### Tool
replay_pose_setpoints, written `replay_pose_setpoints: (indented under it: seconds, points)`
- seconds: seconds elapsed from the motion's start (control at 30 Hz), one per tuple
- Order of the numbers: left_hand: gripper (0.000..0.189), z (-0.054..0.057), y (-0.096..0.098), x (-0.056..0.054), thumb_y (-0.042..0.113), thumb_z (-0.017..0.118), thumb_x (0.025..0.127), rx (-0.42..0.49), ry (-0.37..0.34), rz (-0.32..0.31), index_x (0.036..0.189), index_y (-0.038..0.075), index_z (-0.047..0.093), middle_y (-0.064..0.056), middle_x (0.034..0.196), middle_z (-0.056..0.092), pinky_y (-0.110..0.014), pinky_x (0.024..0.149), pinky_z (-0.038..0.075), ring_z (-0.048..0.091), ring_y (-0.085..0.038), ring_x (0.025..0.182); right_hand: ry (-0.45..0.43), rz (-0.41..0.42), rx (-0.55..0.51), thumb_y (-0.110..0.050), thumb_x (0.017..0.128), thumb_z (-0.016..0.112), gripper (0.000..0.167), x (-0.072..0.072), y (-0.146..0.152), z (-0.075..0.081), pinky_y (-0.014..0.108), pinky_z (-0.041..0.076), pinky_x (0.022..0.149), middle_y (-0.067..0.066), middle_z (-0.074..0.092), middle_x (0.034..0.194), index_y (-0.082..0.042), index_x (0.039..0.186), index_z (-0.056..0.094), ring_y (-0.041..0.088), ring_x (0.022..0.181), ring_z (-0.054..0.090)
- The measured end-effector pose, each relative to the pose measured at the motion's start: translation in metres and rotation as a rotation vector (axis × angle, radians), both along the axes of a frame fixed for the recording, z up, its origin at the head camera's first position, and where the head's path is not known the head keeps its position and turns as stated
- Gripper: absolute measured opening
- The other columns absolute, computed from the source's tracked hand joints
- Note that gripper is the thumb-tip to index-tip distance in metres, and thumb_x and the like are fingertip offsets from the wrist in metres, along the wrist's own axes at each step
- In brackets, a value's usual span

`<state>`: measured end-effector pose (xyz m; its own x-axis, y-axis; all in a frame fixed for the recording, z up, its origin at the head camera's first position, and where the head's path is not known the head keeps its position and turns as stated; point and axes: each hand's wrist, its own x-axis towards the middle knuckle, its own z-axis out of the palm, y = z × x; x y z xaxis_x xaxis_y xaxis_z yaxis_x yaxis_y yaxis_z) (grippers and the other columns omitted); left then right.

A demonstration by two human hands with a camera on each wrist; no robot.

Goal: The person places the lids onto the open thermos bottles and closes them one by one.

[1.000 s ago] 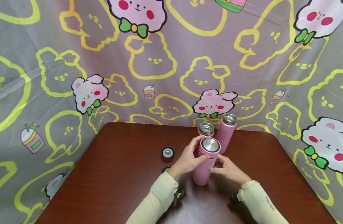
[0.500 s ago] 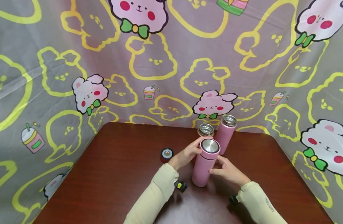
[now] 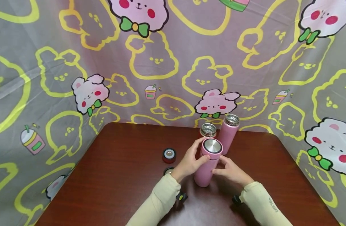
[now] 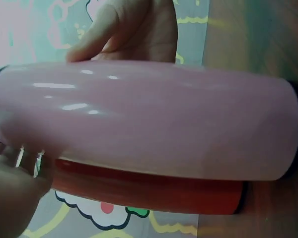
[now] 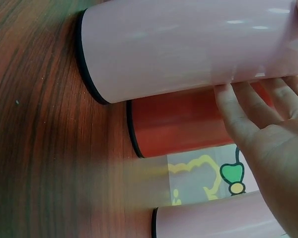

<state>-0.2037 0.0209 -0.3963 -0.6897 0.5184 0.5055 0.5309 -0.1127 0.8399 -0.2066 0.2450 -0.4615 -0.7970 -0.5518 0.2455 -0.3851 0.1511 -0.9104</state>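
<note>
Upright on the table stands a pink thermos flask [image 3: 204,174], its pink lid [image 3: 213,146] topped with a silver disc. My left hand [image 3: 189,162] grips it around the lid, thumb at the front and fingers on the far left side. Lower down, my right hand [image 3: 232,172] holds the flask's body from the right, fingers partly behind it. In the right wrist view those fingers [image 5: 246,111] touch the pink wall. Close behind stands a lidless red thermos flask [image 3: 208,130], mostly hidden. Beside it is a second pink flask [image 3: 227,136], also lidless, showing a steel mouth.
A red and black lid [image 3: 169,156] lies upside down on the brown table [image 3: 119,163], left of the flasks. Another lid [image 3: 168,170] lies nearer, partly covered by my left wrist. A patterned curtain [image 3: 173,103] hangs behind the table.
My left thumb has come round from the left side of the lid to its front, and the nearer lid shows again. The right hand and the flask stay in place.
</note>
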Motion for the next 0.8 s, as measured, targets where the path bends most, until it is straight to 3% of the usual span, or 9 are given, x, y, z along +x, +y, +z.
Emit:
replay_pose_setpoints:
  seconds: [0.17,0.3,0.4,0.53,0.6,0.7,0.8]
  points:
    - [0.060,-0.016,0.013,-0.028,0.014,0.040,0.084,0.105,-0.149,-0.199,0.140,-0.005,0.032,-0.022,0.136,0.041,-0.036,0.103,0.031,0.042,-0.018,0.121,-0.012,-0.011,-0.007,0.003,0.086,0.064,0.050,0.001,0.000,-0.001,0.031,0.049,0.084,0.005,0.059,0.121,0.007,0.132,0.044,0.019,0.103,0.061]
    - [0.065,-0.021,0.014,-0.037,0.020,0.037,0.082,0.132,-0.228,-0.284,0.142,-0.004,0.031,-0.021,0.141,0.038,-0.037,0.105,0.027,0.041,-0.015,0.123,-0.041,-0.013,-0.010,0.002,0.086,0.064,0.051,0.002,-0.001,0.000,0.032,0.050,0.084,0.008,0.059,0.121,0.006,0.133,0.043,0.020,0.103,0.061]
    - [0.062,-0.021,0.009,-0.032,0.019,0.036,0.086,0.094,-0.155,-0.232,0.145,-0.002,0.028,-0.020,0.144,0.036,-0.038,0.105,0.028,0.038,-0.017,0.126,-0.029,-0.018,-0.002,0.002,0.086,0.065,0.052,0.002,-0.001,0.000,0.031,0.049,0.085,0.007,0.058,0.123,0.004,0.134,0.043,0.019,0.104,0.060]
    - [0.058,-0.009,0.002,-0.012,0.022,0.049,0.094,0.012,0.068,-0.026,0.143,-0.003,0.030,-0.019,0.139,0.042,-0.039,0.105,0.032,0.042,-0.022,0.125,0.016,-0.001,-0.004,0.003,0.086,0.064,0.052,0.000,0.000,0.000,0.031,0.050,0.085,0.005,0.058,0.123,0.006,0.133,0.043,0.017,0.104,0.060]
    - [0.064,-0.001,0.000,-0.001,0.025,0.059,0.092,-0.024,0.129,0.067,0.142,-0.004,0.032,-0.019,0.135,0.045,-0.039,0.103,0.035,0.045,-0.023,0.122,0.027,0.007,-0.010,0.004,0.086,0.064,0.052,-0.001,0.000,0.000,0.030,0.049,0.085,0.003,0.058,0.123,0.007,0.133,0.043,0.017,0.104,0.060]
    - [0.071,0.006,0.000,0.008,0.030,0.065,0.089,-0.053,0.118,0.131,0.142,-0.004,0.032,-0.018,0.135,0.046,-0.039,0.103,0.035,0.047,-0.021,0.122,0.024,0.007,-0.012,0.003,0.086,0.064,0.053,-0.001,0.000,0.000,0.030,0.049,0.086,0.002,0.057,0.124,0.006,0.134,0.042,0.017,0.106,0.060]
    - [0.072,0.005,0.000,0.010,0.030,0.065,0.090,-0.040,0.063,0.113,0.143,-0.004,0.030,-0.019,0.138,0.045,-0.041,0.104,0.034,0.045,-0.021,0.124,-0.002,-0.007,0.002,0.002,0.086,0.064,0.054,0.000,0.000,0.000,0.030,0.048,0.087,0.004,0.056,0.126,0.004,0.136,0.042,0.017,0.108,0.059]
